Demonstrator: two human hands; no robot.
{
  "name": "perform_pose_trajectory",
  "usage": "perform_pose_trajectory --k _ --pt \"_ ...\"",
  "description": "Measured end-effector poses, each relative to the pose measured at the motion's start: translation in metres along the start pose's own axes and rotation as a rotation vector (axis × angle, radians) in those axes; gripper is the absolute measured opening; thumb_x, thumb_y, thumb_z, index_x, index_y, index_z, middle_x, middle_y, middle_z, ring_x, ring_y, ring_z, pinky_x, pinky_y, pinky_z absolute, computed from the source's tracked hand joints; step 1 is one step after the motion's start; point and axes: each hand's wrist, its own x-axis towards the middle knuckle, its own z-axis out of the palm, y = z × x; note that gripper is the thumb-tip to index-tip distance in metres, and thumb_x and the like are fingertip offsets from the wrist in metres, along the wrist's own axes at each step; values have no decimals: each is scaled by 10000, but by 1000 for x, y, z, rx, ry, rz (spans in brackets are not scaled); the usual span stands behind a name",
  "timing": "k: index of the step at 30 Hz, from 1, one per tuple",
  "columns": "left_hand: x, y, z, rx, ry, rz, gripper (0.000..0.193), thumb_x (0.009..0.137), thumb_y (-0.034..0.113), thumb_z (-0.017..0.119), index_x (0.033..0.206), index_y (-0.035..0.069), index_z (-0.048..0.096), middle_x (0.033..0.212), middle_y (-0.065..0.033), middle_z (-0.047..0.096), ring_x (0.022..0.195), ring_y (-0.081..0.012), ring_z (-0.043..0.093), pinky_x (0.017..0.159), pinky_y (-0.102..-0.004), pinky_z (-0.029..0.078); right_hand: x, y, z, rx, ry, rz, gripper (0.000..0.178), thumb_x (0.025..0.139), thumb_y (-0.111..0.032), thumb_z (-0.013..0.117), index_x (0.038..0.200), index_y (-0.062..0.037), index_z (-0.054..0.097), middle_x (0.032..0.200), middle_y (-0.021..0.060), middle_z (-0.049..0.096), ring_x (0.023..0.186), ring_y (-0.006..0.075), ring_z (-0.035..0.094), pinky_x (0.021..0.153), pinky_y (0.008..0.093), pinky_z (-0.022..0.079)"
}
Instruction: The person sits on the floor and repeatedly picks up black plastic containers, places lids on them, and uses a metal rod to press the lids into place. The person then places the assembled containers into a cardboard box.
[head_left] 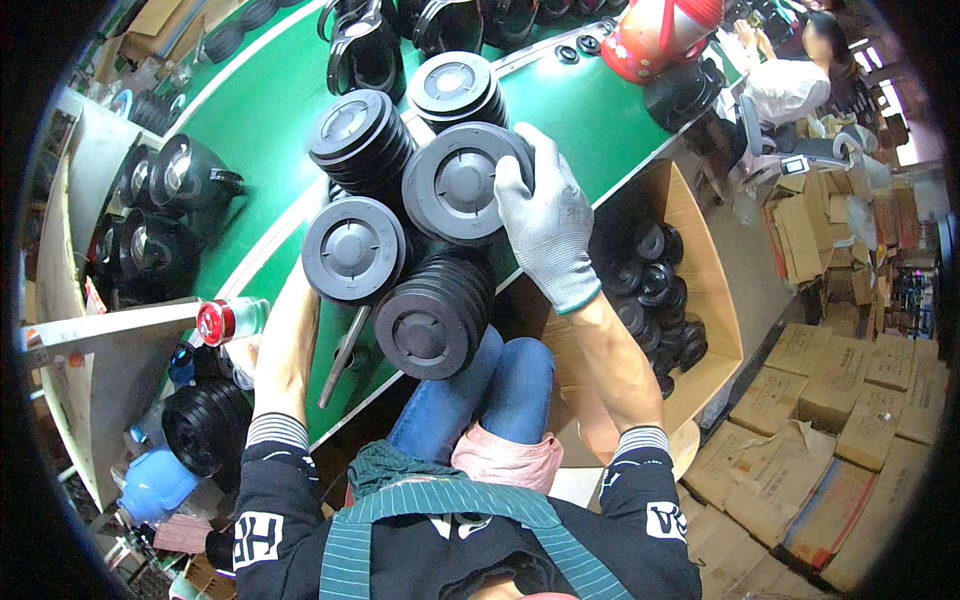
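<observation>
Stacks of black round plastic lids rise in front of me at the green table's near edge. My right hand (548, 215), in a grey knitted glove, grips the rim of the large lid (462, 183) on the right stack, thumb on its face. My left hand (318, 198) is mostly behind the left stacks, its fingers hidden; the forearm reaches up beside the near-left lid (352, 249). Other stacks show a far-left lid (350, 120), a far-right lid (450, 82) and a near lid (424, 333) over my knees. A thin metal rod (343, 358) sticks out below them.
An open cardboard box (715, 290) of black round parts stands at my right. Black pots (365, 55) and a red flask (660, 40) are on the green table (255, 110). More black vessels (160, 245) sit left. Stacked cartons (800, 440) fill the right; a person (790, 90) sits beyond.
</observation>
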Motion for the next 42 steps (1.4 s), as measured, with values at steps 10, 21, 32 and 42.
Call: perform_pose_trajectory --k 10,21,32,42 --pt "-9 66 -38 133 -71 570 463 1114 318 511 1495 68 592 1457 -98 661 1351 -232 610 1173 -377 418 0 6 19 -163 -15 104 414 975 -391 671 1246 -79 680 1084 206 710 994 402 714 849 531 572" --pt "-134 80 137 1796 -322 820 688 959 544 719 1365 -5 633 1246 -283 722 1164 -430 705 1007 -497 548 21 -5 27 -122 -41 231 619 918 -544 716 1289 -49 678 1219 242 723 1082 415 729 924 543 566" --pt "-62 66 129 2029 -749 1289 462 990 67 597 1433 192 633 1303 -235 655 1021 -432 726 862 -493 597 24 77 73 559 -193 408 582 1100 -497 490 1242 13 732 1171 252 771 1122 356 724 988 461 548" --pt "-6 43 160 2094 -789 1232 604 903 124 740 1482 148 570 1225 -206 668 1033 -422 714 821 -469 591 18 103 110 434 -60 410 542 1121 -222 320 1647 -103 268 1554 373 447 1329 535 577 1105 549 508"
